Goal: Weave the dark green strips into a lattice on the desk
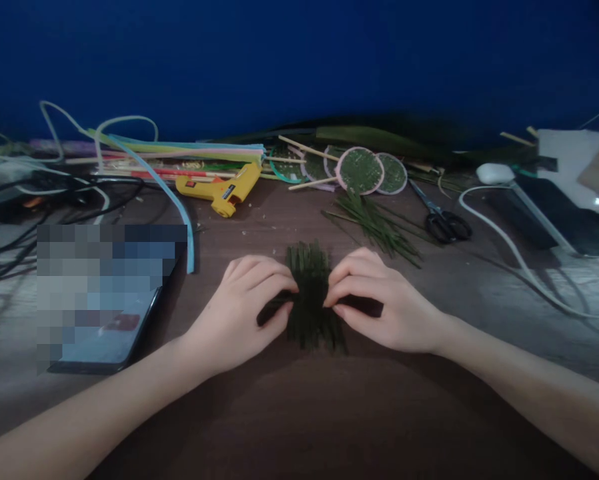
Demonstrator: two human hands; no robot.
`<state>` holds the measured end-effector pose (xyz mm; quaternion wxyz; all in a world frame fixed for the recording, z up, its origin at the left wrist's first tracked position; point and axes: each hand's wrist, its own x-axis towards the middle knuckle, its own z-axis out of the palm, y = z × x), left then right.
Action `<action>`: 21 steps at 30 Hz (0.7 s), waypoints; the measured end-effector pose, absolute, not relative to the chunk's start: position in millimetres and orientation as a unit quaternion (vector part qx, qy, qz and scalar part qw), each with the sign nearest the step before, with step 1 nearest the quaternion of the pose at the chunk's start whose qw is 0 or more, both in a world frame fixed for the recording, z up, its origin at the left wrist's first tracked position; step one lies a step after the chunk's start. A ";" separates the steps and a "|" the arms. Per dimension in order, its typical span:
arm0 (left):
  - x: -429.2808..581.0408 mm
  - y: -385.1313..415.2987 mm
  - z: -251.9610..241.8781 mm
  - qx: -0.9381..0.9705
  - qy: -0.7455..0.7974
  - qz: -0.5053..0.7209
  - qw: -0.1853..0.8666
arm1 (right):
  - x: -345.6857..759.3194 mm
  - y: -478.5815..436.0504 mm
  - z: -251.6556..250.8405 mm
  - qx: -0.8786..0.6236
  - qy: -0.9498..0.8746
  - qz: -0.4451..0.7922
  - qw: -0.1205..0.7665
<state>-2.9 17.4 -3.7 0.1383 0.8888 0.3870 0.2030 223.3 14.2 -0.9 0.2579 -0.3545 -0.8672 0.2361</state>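
Between my two hands lies a small mat of dark green leaf strips (309, 293), its loose strip ends showing at the top and bottom. My left hand (249, 307) pinches its left edge between thumb and fingers. On the opposite edge, my right hand (379, 300) has a similar pinch. The middle of the mat is dark, so its weave is hard to make out. Beyond my right hand a loose pile of cut green strips (379, 227) rests on the brown tabletop (299, 413).
Behind are a yellow glue gun (224, 190), round green fans (360, 171) on sticks, and black-handled scissors (447, 225). A tablet-like device (129, 320) with a blurred screen lies left, near a blue strip (188, 233) and tangled cables (24, 207). A white cable (519, 267) runs along the right.
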 end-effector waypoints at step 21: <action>-4.4 23.9 -0.4 0.883 0.392 0.142 0.214 | 216.0 3.5 9.3 -0.314 -0.941 0.073 0.103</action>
